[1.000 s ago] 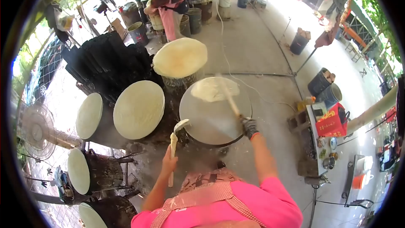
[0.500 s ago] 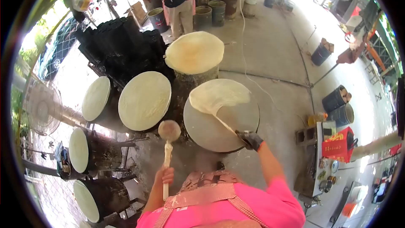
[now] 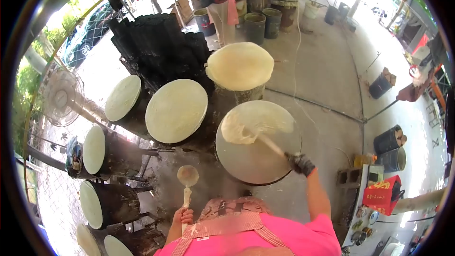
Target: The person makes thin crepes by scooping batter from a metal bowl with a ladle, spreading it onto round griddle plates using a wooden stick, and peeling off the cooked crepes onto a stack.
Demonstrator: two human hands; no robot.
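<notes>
Cream-coloured flatbread (image 3: 94,149) covers the top of a dark barrel (image 3: 124,154), just right of the fan (image 3: 61,96) at our far left. Farther along, we see a black stack (image 3: 156,54) behind another large round flatbread (image 3: 177,111). Our bare left hand (image 3: 184,215) has its fingers wrapped close together around a ladle (image 3: 188,176), its bowl pointing away from us, apart from the griddle (image 3: 246,161). On the griddle's far half lies batter (image 3: 234,127), thicker at left and thinner toward the right. A stick (image 3: 271,145) runs from that batter to our gloved right hand (image 3: 301,164), whose fingers grip its near end by the griddle's right edge; we cannot tell how each finger lies. Farther right, a red bag (image 3: 379,194) stands at a table (image 3: 356,204).
</notes>
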